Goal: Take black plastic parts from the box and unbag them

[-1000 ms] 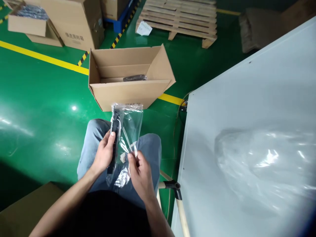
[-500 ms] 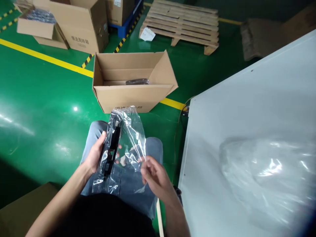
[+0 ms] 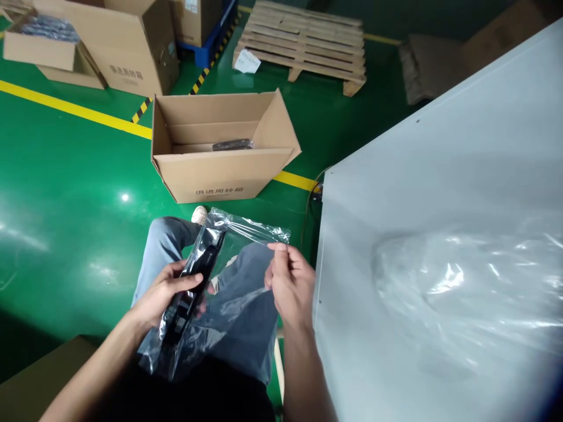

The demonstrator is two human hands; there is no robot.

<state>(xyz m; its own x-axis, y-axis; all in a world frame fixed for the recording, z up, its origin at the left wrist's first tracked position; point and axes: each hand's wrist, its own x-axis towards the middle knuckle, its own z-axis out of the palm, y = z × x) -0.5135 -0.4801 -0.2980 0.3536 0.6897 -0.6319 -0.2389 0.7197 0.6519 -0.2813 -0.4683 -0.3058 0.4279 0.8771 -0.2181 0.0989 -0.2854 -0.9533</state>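
Observation:
A long black plastic part (image 3: 189, 296) lies inside a clear plastic bag (image 3: 237, 305), tilted over my lap. My left hand (image 3: 169, 293) is closed around the part through the bag, thumb on top and fingers underneath. To the right, my right hand (image 3: 290, 278) pinches the loose edge of the bag and holds it stretched away from the part. In front of my knees stands an open cardboard box (image 3: 224, 173) with a dark wrapped item (image 3: 233, 145) inside.
On the right is a white tabletop (image 3: 352, 234) with a heap of clear plastic (image 3: 466, 287) on it. Farther off are a wooden pallet (image 3: 303, 44), a large carton (image 3: 118, 53) and a smaller carton (image 3: 39, 50) of wrapped items. A brown surface (image 3: 48, 375) shows at lower left.
My right hand has moved up and right, drawing the bag's loose side out wide. My left thumb now lies across the black part. The view has shifted slightly to the right.

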